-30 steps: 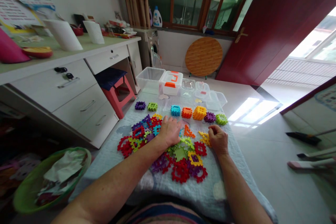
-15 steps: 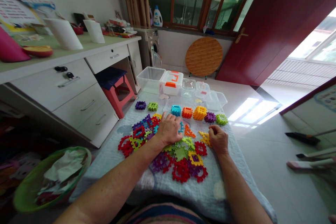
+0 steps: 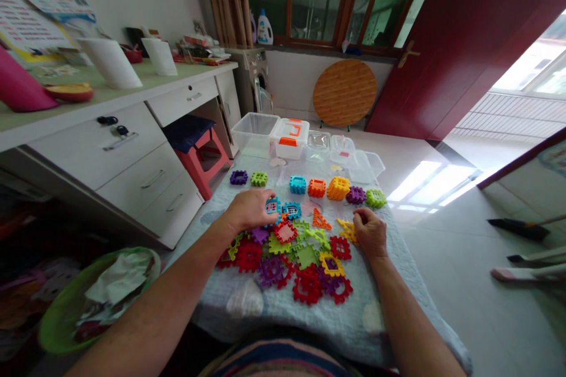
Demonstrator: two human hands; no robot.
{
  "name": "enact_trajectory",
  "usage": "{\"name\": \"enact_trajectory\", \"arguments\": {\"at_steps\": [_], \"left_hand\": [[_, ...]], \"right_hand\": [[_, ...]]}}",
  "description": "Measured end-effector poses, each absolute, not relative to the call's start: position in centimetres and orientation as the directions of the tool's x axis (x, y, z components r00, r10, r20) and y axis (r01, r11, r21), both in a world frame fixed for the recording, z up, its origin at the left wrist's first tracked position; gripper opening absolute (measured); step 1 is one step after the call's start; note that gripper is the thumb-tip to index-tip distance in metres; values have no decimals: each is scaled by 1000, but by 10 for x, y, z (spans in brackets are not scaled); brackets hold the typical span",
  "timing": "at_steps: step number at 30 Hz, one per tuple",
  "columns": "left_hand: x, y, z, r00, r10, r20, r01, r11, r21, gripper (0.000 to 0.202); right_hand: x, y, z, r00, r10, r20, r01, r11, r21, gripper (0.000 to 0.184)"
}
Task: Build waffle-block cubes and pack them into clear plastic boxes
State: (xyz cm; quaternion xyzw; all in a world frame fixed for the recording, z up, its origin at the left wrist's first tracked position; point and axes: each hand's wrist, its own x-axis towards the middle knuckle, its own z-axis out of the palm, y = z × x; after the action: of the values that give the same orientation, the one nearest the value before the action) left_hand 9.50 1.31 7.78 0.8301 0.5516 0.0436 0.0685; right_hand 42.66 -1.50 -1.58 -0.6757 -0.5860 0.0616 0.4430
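Note:
My left hand (image 3: 253, 210) is closed, its thumb and fingers around a blue interlocking building piece (image 3: 273, 206) at the left of the pile. Just right of that lies another blue piece with a window grid (image 3: 292, 210). My right hand (image 3: 370, 234) rests curled on the cloth beside yellow triangular pieces (image 3: 347, 230); whether anything is inside its fingers is hidden. Between the hands are an orange triangle (image 3: 320, 220), light green pieces (image 3: 306, 257), red pieces (image 3: 307, 285) and a purple piece (image 3: 270, 270).
Behind the pile stands a row of stacks: blue (image 3: 298, 184), orange (image 3: 316, 188), yellow (image 3: 338, 188), purple (image 3: 355, 195) and green (image 3: 375, 198). Clear plastic boxes (image 3: 255, 135) and an orange-latched box (image 3: 292, 144) line the table's far end. A red stool (image 3: 203, 168) stands left.
My left hand has moved left from the middle of the pile and closed on a blue piece. Pieces at the left have shifted, uncovering a red one. My right hand stays put.

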Motion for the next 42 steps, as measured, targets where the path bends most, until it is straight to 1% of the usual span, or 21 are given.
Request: {"name": "enact_trajectory", "arguments": {"at_steps": [3, 5, 12, 21, 28, 33, 42], "left_hand": [[102, 7, 74, 398, 917, -42, 916, -394, 72, 43], [105, 4, 73, 395, 917, -63, 919, -393, 41, 42], [95, 10, 66, 444, 881, -161, 896, -435, 88, 51], [94, 16, 61, 431, 885, -173, 902, -430, 49, 54], [94, 13, 67, 368, 911, -185, 930, -364, 58, 55], [96, 11, 69, 374, 906, -197, 927, -371, 53, 61], [98, 12, 67, 355, 913, -202, 934, -355, 39, 51]], "right_hand": [[426, -15, -16, 309, 845, 437, 737, 78, -671, 25], [426, -16, -16, 307, 845, 439, 738, 79, -670, 24], [426, -15, -15, 291, 846, 446, 749, 88, -656, 24], [426, -16, -16, 293, 846, 446, 750, 86, -656, 22], [428, -15, -19, 292, 850, 439, 747, 85, -659, 22], [427, -14, -18, 296, 852, 432, 740, 82, -668, 23], [427, -15, -18, 293, 852, 433, 743, 82, -664, 22]]}}
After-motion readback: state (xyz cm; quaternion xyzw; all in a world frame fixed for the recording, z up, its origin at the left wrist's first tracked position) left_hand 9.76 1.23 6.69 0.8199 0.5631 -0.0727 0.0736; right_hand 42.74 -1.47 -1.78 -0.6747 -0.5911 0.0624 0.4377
